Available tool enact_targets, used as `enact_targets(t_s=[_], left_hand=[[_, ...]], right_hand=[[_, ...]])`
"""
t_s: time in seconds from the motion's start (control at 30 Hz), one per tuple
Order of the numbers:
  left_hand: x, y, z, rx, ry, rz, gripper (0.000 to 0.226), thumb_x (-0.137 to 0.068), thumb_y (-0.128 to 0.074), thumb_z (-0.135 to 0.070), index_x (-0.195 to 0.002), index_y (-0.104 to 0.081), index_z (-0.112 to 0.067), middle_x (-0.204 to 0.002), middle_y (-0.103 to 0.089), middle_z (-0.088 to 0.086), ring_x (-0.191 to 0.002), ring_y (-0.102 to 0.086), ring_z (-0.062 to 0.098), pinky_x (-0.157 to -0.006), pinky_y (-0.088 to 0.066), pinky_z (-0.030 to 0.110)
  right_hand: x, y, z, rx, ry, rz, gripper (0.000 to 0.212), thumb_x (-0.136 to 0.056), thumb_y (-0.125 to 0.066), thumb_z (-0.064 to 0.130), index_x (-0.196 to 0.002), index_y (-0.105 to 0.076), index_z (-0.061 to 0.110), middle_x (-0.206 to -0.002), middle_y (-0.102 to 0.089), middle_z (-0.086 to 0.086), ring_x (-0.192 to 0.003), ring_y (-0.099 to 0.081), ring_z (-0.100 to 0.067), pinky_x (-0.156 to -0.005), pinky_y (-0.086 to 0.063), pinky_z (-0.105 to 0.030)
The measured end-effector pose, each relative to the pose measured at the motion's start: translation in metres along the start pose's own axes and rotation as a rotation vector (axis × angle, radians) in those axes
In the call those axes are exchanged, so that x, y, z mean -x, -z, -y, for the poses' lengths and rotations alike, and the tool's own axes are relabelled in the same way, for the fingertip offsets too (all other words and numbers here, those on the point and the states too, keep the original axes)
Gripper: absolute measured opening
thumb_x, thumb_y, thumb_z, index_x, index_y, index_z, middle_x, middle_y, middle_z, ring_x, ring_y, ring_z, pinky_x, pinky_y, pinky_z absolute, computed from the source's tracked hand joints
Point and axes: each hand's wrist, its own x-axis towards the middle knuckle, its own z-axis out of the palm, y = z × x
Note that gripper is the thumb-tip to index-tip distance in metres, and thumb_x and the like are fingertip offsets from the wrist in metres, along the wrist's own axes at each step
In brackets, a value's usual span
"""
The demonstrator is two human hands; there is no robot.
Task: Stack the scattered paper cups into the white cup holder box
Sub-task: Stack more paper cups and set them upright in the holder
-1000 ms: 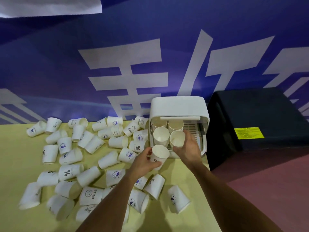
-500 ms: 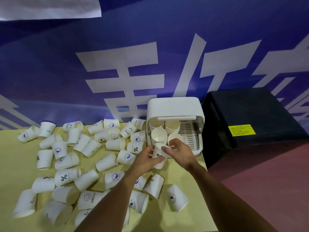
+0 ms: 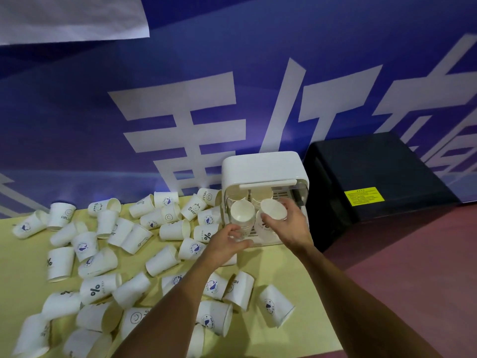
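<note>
The white cup holder box [image 3: 263, 169] stands at the back of the yellow table [image 3: 291, 270], front open, with stacks of paper cups inside. My right hand [image 3: 293, 228] grips a paper cup [image 3: 273, 208] by its rim and side, tilted over the front right stack. The front left stack [image 3: 241, 214] stands upright beside it. My left hand [image 3: 225, 245] hovers with loosely curled fingers in front of that stack's base, with nothing plainly held. Several scattered cups [image 3: 100, 288] lie on their sides across the table to the left and under my arms.
A black box [image 3: 374, 177] sits right of the holder, close against it. The table's right edge runs by a lone cup [image 3: 275, 306], with maroon floor [image 3: 413, 267] beyond. A blue banner wall [image 3: 180, 99] rises directly behind the table.
The cup passed from my left hand to my right, which carried it up to the front right stack. My left hand let go and stayed low at the box front.
</note>
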Motion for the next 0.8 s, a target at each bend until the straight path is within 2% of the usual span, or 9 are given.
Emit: enact_targets(t_s=[0.13, 0.2, 0.27, 0.4, 0.57, 0.7, 0.8], left_hand=[[-0.006, 0.003, 0.005, -0.035, 0.024, -0.052, 0.054, -0.072, -0.086, -0.045, -0.117, -0.060, -0.030, -0.114, -0.066, -0.010, -0.104, -0.064, 0.011, -0.092, -0.055, 0.039], [-0.007, 0.003, 0.005, -0.073, 0.010, -0.100, 0.049, -0.073, -0.085, -0.043, -0.114, -0.061, -0.029, -0.110, -0.066, -0.010, -0.101, -0.064, 0.010, -0.088, -0.056, 0.038], [-0.006, 0.003, 0.003, -0.097, -0.006, -0.143, 0.044, -0.076, -0.084, -0.039, -0.112, -0.062, -0.027, -0.106, -0.064, -0.011, -0.097, -0.063, 0.009, -0.086, -0.056, 0.035], [-0.010, 0.006, 0.005, -0.112, -0.005, -0.185, 0.041, -0.079, -0.082, -0.036, -0.113, -0.062, -0.024, -0.105, -0.063, -0.008, -0.093, -0.062, 0.007, -0.074, -0.054, 0.020], [-0.018, 0.011, 0.014, -0.095, 0.010, -0.220, 0.041, -0.075, -0.085, -0.039, -0.108, -0.064, -0.027, -0.100, -0.066, -0.009, -0.091, -0.065, 0.008, -0.084, -0.059, 0.038], [-0.018, 0.013, 0.017, -0.081, 0.021, -0.241, 0.041, -0.075, -0.085, -0.038, -0.108, -0.062, -0.028, -0.101, -0.065, -0.009, -0.090, -0.063, 0.007, -0.083, -0.058, 0.033], [-0.017, 0.015, 0.019, -0.067, 0.022, -0.248, 0.043, -0.075, -0.085, -0.036, -0.110, -0.063, -0.025, -0.100, -0.064, -0.008, -0.087, -0.062, 0.007, -0.084, -0.058, 0.035]], right_hand=[[-0.012, 0.002, 0.001, -0.058, -0.010, -0.098, 0.076, -0.073, -0.083, 0.043, -0.138, -0.048, 0.022, -0.126, -0.058, 0.007, -0.114, -0.055, -0.014, -0.097, -0.050, -0.036], [-0.019, -0.002, -0.003, 0.010, 0.006, -0.084, 0.076, -0.073, -0.084, 0.041, -0.138, -0.049, 0.020, -0.127, -0.057, 0.007, -0.114, -0.055, -0.014, -0.097, -0.049, -0.035], [-0.024, -0.007, -0.010, 0.075, 0.012, -0.041, 0.081, -0.072, -0.082, 0.044, -0.141, -0.047, 0.020, -0.136, -0.056, 0.002, -0.122, -0.054, -0.019, -0.101, -0.048, -0.040], [-0.028, -0.018, -0.019, 0.144, 0.000, 0.055, 0.082, -0.074, -0.079, 0.045, -0.144, -0.043, 0.022, -0.140, -0.053, 0.000, -0.124, -0.053, -0.024, -0.100, -0.048, -0.044], [-0.033, -0.027, -0.028, 0.179, 0.032, 0.077, 0.082, -0.075, -0.081, 0.039, -0.144, -0.042, 0.016, -0.138, -0.053, -0.004, -0.123, -0.052, -0.026, -0.102, -0.046, -0.042], [-0.035, -0.030, -0.029, 0.190, 0.038, 0.089, 0.082, -0.074, -0.081, 0.039, -0.143, -0.043, 0.017, -0.136, -0.054, -0.004, -0.123, -0.052, -0.026, -0.102, -0.046, -0.041], [-0.034, -0.029, -0.026, 0.212, 0.047, 0.081, 0.077, -0.077, -0.078, 0.038, -0.143, -0.045, 0.014, -0.139, -0.054, -0.006, -0.127, -0.051, -0.025, -0.107, -0.043, -0.040]])
